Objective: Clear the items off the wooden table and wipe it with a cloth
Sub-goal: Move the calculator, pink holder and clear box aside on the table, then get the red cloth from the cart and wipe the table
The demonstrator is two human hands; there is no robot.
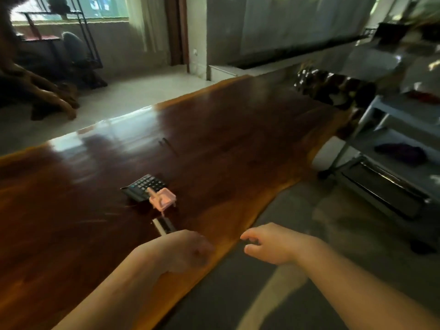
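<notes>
A long glossy wooden table (238, 129) runs from lower left to upper right. On it lie a black calculator (142, 186), a small pink plastic object (164, 198) partly on top of the calculator, and a thin black-and-white bar-shaped item (163, 225). My left hand (188, 250) hovers over the table's near edge, fingers curled, its knuckles just below the bar-shaped item; whether it touches that item is unclear. My right hand (269, 244) hangs beyond the table's edge over the floor, fingers loosely apart and empty. A thin dark object (166, 144) lies mid-table.
A white metal shelf rack (390, 129) stands to the right, with a dark purple cloth (402, 151) on one shelf. A dark patterned bundle (333, 89) sits at the table's far right end. Grey floor lies between table and rack.
</notes>
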